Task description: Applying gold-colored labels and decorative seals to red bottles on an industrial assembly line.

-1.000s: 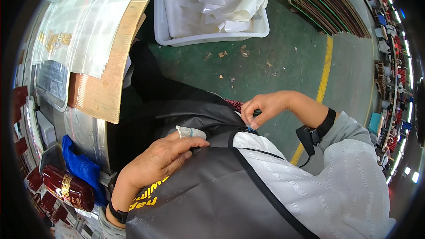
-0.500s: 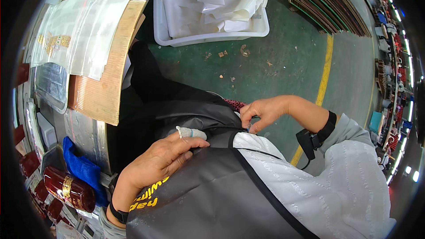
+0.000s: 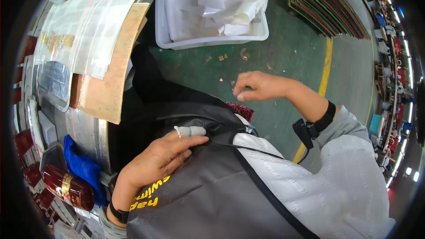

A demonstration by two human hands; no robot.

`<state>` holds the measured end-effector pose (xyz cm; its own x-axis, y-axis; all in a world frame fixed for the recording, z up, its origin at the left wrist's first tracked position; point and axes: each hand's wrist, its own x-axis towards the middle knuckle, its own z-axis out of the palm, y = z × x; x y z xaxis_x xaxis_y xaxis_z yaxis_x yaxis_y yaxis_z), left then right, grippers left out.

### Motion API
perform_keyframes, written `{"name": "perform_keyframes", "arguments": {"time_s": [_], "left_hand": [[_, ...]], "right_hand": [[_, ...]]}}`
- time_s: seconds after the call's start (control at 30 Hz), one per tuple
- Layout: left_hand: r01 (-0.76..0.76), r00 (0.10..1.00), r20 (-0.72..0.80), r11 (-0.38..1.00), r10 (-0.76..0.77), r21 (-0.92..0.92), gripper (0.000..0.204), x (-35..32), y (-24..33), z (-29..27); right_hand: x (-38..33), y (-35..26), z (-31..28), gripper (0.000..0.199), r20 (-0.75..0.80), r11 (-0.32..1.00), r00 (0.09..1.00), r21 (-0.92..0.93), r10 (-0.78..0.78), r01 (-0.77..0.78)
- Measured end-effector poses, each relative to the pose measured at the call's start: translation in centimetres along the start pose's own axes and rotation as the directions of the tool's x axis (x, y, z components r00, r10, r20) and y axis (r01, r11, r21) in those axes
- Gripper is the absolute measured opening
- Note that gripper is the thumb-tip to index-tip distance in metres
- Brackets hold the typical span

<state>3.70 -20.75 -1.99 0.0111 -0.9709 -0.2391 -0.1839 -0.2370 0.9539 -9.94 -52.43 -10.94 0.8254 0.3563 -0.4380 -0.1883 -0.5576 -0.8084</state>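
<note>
Since the earlier frame, the left hand [image 3: 157, 163] stays flat on the black apron [image 3: 208, 194], grip open, capped fingertip at the apron's top edge. The right hand [image 3: 261, 86] has lifted clear of the apron, above the green floor [image 3: 283, 53], grip pinched together, holding nothing visible.

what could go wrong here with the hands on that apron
The left hand only presses flat on the black apron, so the fabric might slide out from under it. The right hand is raised clear of the apron with fingertips pinched; anything small between them can't be made out, and might drop onto the green floor. The white finger cot might snag on the apron strap.
</note>
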Motion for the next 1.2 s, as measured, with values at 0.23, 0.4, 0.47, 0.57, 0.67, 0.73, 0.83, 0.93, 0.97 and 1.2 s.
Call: {"name": "perform_keyframes", "arguments": {"time_s": [0.23, 0.4, 0.47, 0.57, 0.67, 0.73, 0.83, 0.93, 0.97, 1.2], "left_hand": [[0.009, 0.981, -0.194, 0.993, 0.013, 0.115, 0.04, -2.4, 1.7, -3.2], [0.029, 0.904, -0.427, 0.995, 0.014, 0.092, 0.037, -8.3, 4.2, -4.4], [0.001, 0.865, -0.5, 0.996, 0.044, 0.089, 0.038, -11.0, 4.5, -4.6], [-0.026, 0.743, -0.667, 0.998, 0.054, 0.052, 0.037, -15.2, 5.1, -3.6], [-0.111, 0.468, -0.88, 0.993, 0.074, 0.025, 0.029, -19.0, 5.1, -0.7], [-0.269, 0.027, -0.98, 0.946, 0.198, 0.183, 0.025, -20.7, 2.3, 1.9], [0.12, -0.331, -0.919, 0.976, 0.212, 0.182, 0.04, -21.8, 0.9, 3.6], [0.479, -0.189, -0.915, 0.847, 0.357, 0.231, 0.072, -22.1, -1.6, 3.6], [0.55, -0.185, -0.911, 0.807, 0.368, 0.215, 0.078, -21.8, -1.8, 3.7], [0.6, -0.191, -0.896, 0.77, 0.401, 0.217, 0.106, -21.4, -4.1, 2.8]], "right_hand": [[6.2, -7.8, -5.1, 0.024, -0.18, 0.976, 0.964, -0.138, -0.194, 0.171], [10.2, -15.3, -8.1, 0.022, -0.21, 0.889, 0.869, -0.205, -0.447, 0.408], [11.6, -18.6, -8.6, 0.02, -0.187, 0.806, 0.789, -0.246, -0.585, 0.539], [12.2, -23.6, -8.3, 0.026, -0.128, 0.763, 0.77, -0.304, -0.626, 0.57], [13.8, -26.6, -5.6, 0.04, -0.256, 0.731, 0.685, -0.27, -0.682, 0.627], [15.1, -28.6, -2.7, 0.036, -0.332, 0.795, 0.782, 0.134, -0.527, 0.592], [18.4, -31.2, 0.2, 0.023, -0.226, 0.795, 0.777, 0.019, -0.587, 0.606], [21.9, -33.7, 3.7, 0.022, -0.059, 0.77, 0.768, -0.053, -0.638, 0.636], [22.9, -34.7, 5.4, 0.023, -0.022, 0.779, 0.782, 0.067, -0.623, 0.623], [26.7, -34.7, 8.9, 0.024, -0.203, 0.833, 0.819, 0.026, -0.536, 0.552]]}}
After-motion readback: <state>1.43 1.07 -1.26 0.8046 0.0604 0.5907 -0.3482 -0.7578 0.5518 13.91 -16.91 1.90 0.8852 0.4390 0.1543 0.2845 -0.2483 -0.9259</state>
